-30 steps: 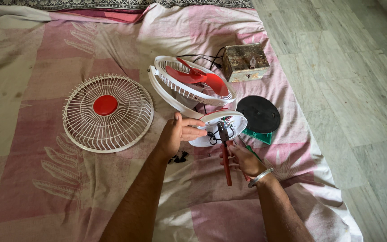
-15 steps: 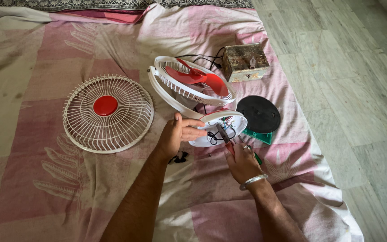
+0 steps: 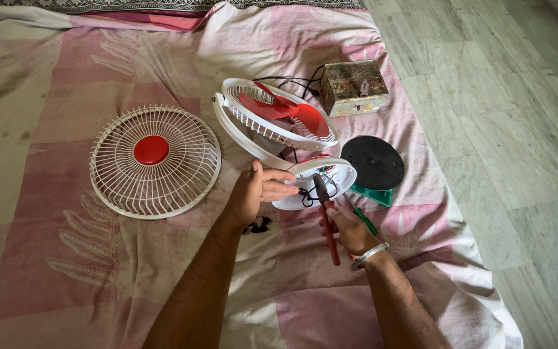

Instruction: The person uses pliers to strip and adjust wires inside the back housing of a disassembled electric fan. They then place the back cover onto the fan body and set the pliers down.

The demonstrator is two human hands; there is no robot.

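Open white fan base with wires: on pink bedsheet, just below tilted rear guard with red blades. Left hand: fingers together, pressed on base's left rim, unchanged. Right hand: wrapped around red-handled pliers, nose now over base; half-second earlier, lower, pliers mostly hidden. Black disc right of base, metal box above, front grille left.

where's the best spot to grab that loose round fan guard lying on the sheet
Probably the outer rim of the fan guard, on its near edge, coming from above with fingers hooked through the wires. It lies flat on the sheet, and the red centre cap is smooth and offers little to hold.
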